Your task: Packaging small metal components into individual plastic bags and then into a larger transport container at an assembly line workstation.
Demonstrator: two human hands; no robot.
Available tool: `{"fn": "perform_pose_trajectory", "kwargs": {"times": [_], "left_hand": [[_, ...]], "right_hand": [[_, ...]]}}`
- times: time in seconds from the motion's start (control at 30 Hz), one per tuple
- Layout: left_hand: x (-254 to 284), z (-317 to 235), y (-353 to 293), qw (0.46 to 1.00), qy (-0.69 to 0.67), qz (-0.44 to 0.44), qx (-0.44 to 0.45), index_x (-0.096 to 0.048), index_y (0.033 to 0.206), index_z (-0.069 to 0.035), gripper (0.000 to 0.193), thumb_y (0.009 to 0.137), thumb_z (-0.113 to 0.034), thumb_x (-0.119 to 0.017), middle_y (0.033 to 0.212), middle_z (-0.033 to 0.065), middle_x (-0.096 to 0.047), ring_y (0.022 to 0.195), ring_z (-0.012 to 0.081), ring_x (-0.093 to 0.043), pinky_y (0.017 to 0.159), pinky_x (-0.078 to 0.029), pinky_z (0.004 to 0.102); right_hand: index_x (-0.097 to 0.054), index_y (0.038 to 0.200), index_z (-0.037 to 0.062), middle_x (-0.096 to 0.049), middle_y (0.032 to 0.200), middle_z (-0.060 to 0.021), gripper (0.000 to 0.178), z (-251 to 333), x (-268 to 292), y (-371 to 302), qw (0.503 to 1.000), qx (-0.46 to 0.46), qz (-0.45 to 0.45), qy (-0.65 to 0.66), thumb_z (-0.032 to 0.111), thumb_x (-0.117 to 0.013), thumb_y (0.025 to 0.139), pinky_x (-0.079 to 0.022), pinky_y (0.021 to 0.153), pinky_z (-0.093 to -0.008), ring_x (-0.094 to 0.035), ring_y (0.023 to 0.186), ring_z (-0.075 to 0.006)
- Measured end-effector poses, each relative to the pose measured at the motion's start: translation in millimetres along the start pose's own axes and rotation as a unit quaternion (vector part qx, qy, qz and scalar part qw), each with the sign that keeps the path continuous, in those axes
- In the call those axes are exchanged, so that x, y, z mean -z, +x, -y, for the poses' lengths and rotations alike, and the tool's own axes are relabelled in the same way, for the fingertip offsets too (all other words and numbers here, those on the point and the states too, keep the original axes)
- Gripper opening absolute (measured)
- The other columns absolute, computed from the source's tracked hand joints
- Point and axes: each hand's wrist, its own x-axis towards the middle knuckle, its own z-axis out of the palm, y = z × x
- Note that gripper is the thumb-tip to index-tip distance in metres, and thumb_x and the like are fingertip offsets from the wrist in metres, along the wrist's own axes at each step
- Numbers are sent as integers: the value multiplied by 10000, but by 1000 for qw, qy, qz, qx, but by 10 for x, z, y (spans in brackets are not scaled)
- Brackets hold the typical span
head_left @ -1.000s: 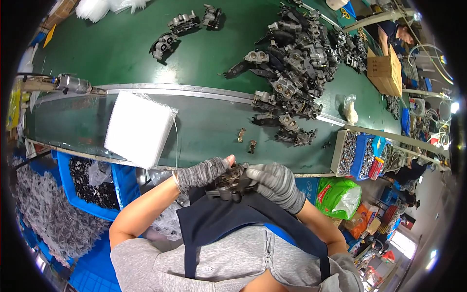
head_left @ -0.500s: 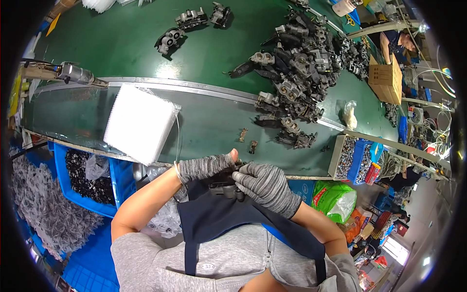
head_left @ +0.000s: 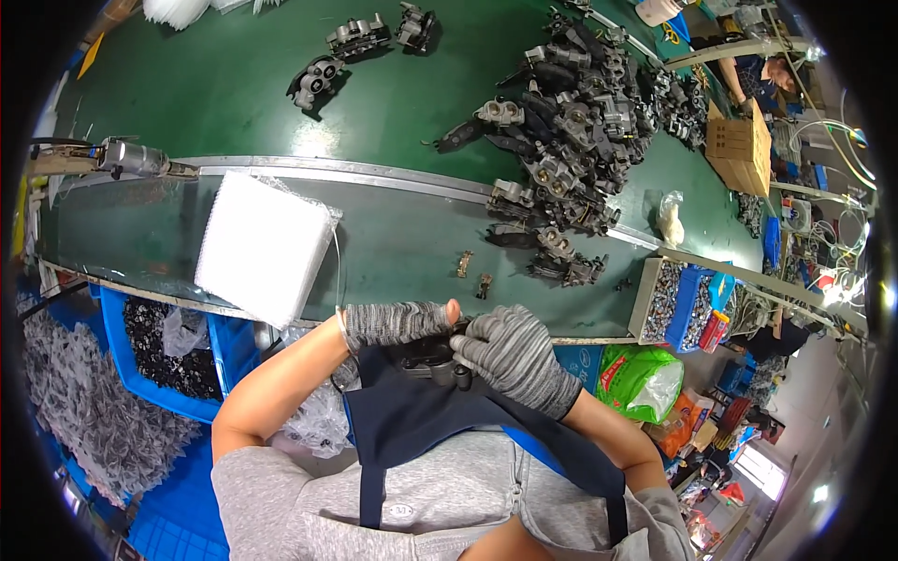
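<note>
My left hand (head_left: pixel 398 323), in a grey knitted fingerless glove, is closed on a dark metal brake caliper (head_left: pixel 428 360) at the table's near edge, above my dark apron. Its thumb points up to the right; the other fingers are mostly hidden. My right hand (head_left: pixel 514 357), gloved alike, grips the caliper's right side with bent fingers. Just beyond the hands, two small brass-coloured clips (head_left: pixel 464 264) lie on the green table (head_left: pixel 402 234). A large heap of similar calipers (head_left: pixel 580 140) is piled to the right, partly black and partly grey metal.
A white foam-like block (head_left: pixel 267 248) in clear film lies left. Three calipers (head_left: pixel 360 35) stand apart at the far side. A metal rail (head_left: pixel 374 170) crosses the table. Trays of small parts (head_left: pixel 666 299) are on the right, blue bins (head_left: pixel 168 351) on the left. Another person (head_left: pixel 753 79) works far right.
The caliper has turned slightly in my hands, and more of its upper face shows. Both hands stay almost in place; the scene has shifted slightly left in the view.
</note>
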Motion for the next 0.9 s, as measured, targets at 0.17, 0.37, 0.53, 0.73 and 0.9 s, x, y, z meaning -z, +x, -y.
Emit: {"fn": "perform_pose_trajectory", "kwargs": {"times": [0.17, 0.37, 0.53, 0.73, 0.9], "left_hand": [[2, -165, -51, 989, 135, -53, -13, -591, 1242, 7, 590, 924, -490, -580, 1178, 125, -642, 1065, 173, -586, 924, -458, 269], [-140, -5, 10, 999, -13, 32, -28, -566, 1261, -26, 529, 911, -416, -633, 1142, 95, -637, 1016, 147, -576, 860, -468, 263], [202, 167, 235, 988, 121, -26, -87, -534, 1283, -63, 518, 876, -337, -698, 1069, 72, -652, 904, 114, -595, 732, -502, 238], [1651, -363, 516, 977, 13, -169, -126, -576, 1180, -89, 435, 833, -296, -738, 957, 64, -677, 815, 198, -656, 543, -582, 361], [3247, -268, 464, 894, 186, -369, -172, -497, 1284, -44, 470, 890, -219, -685, 1062, 68, -643, 894, 191, -633, 687, -571, 318]], "right_hand": [[-649, 891, 89, -605, 825, -54, 258, -29, 85, 134, 991, -62, 55, 107, 238, -776, 724, -477, 684, -378, -570, 730, -228], [-602, 1031, 59, -579, 886, -37, 459, -156, -112, 159, 870, -325, 12, 370, 191, -845, 664, -483, 778, -287, -551, 788, -134], [-579, 1113, 49, -588, 917, -46, 446, -317, -194, 147, 911, -262, -83, 308, 126, -796, 731, -524, 759, -305, -585, 805, -143], [-584, 1172, 61, -586, 958, -10, 412, -805, -80, -202, 791, -310, -286, 443, 64, -731, 788, -463, 778, -205, -534, 828, -73], [-580, 1120, 39, -590, 916, -27, 392, -967, -472, -430, 783, -415, -208, 414, 90, -757, 774, -494, 746, -238, -554, 781, -84]]}}
